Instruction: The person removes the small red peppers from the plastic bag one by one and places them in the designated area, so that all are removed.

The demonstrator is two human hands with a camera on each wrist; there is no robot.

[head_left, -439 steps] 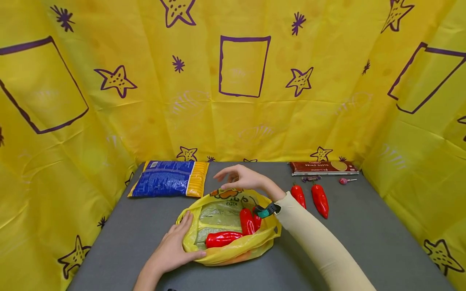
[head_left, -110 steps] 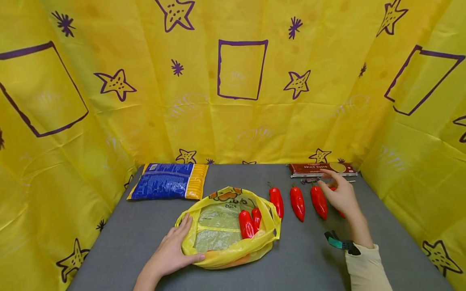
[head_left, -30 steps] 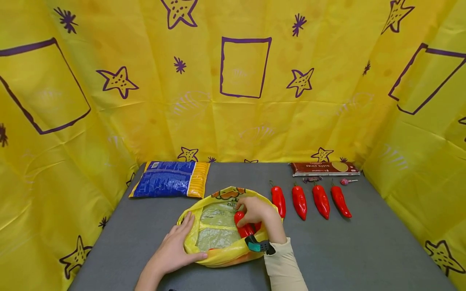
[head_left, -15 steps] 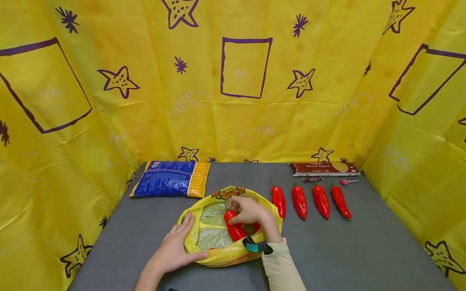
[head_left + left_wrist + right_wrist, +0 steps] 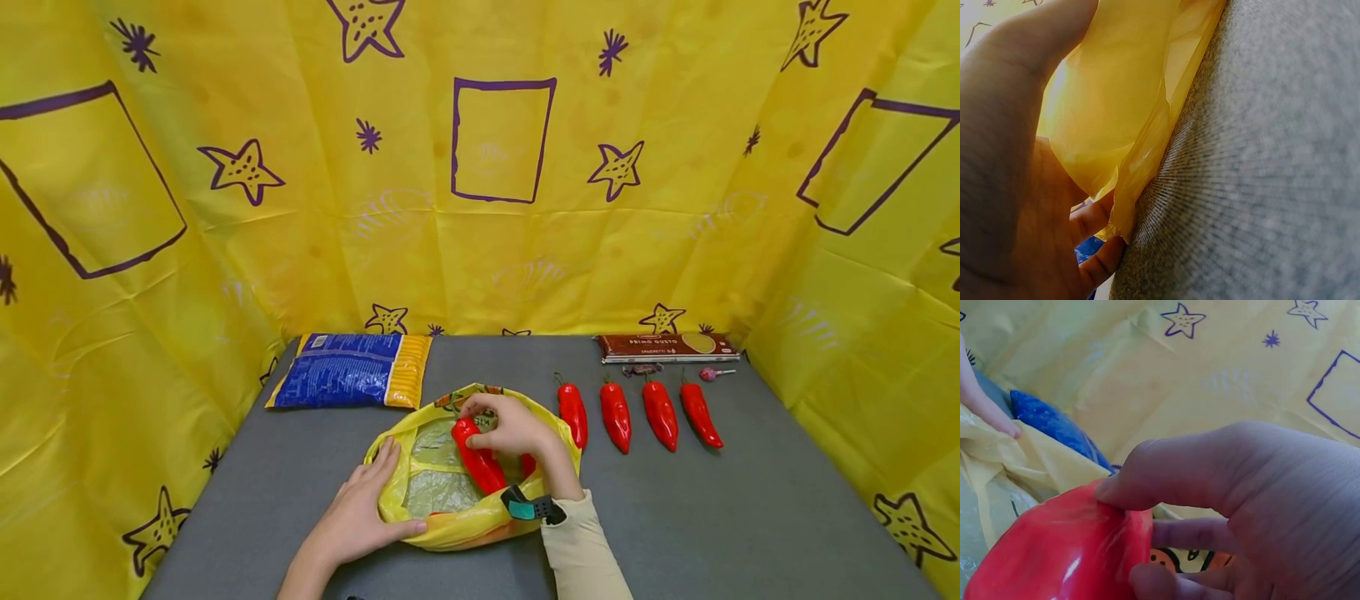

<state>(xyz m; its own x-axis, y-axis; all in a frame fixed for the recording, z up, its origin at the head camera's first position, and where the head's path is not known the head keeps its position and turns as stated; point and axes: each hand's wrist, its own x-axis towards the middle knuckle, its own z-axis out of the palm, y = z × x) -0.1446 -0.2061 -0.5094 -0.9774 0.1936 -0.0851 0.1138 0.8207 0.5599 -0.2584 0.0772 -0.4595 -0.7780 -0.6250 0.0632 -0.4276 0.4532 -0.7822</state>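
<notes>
A yellow plastic bag (image 5: 450, 537) lies mouth up on the grey table. My left hand (image 5: 363, 504) holds its left side, thumb along the front rim; the left wrist view shows its fingers bent at the bag's edge. Inside the bag, my right hand (image 5: 513, 429) pinches a glossy red pepper (image 5: 482, 467) near its stem end, thumb on top in the right wrist view. That pepper is tilted, its lower end towards the front of the bag. Another red pepper (image 5: 528, 465) shows partly behind my right wrist, and a sliver of red peeks over the front rim.
Several red peppers (image 5: 617, 421) lie in a row right of the bag. Behind them are a brown spaghetti pack (image 5: 667, 348), a wrapped candy (image 5: 642, 370) and a lollipop (image 5: 708, 374). A blue and yellow packet (image 5: 345, 371) lies back left. Yellow cloth (image 5: 495, 267) walls the table.
Peppers have been added to the row on the table. My right hand has returned from that row, gripped a pepper in the bag and shifted it left. The left hand stays put.
</notes>
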